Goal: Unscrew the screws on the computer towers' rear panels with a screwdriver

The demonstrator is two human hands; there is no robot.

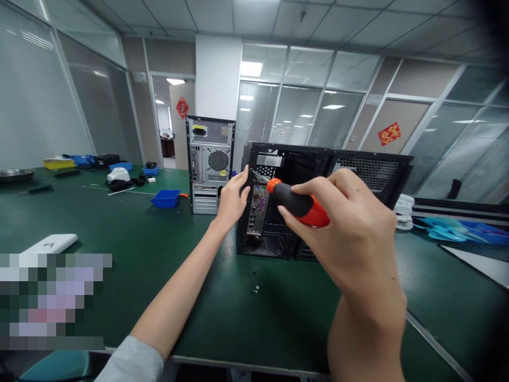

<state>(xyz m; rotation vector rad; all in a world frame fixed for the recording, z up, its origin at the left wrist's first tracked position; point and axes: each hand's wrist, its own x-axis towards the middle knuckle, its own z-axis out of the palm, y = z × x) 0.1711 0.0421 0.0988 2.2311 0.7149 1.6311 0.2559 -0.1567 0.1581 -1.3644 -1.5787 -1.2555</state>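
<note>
A black computer case (290, 149) stands open on the green table, with a metal port panel (256, 212) at its rear left. My right hand (350, 228) grips a red and black screwdriver (296, 202). Its shaft points left toward the case's rear, just above the port panel; whether the tip touches anything is too small to tell. My left hand (233, 196) rests against the left rear edge of the case, its fingers stretched out and holding nothing. Some tiny loose pieces (256, 289) lie on the table in front of the case.
Behind my left hand stands a second computer tower (204, 199). A blue tray (166, 199) sits left of it. At the right are a blue tray with light-blue material (445, 229) and white items (404, 212). A white box (51, 244) lies at the left.
</note>
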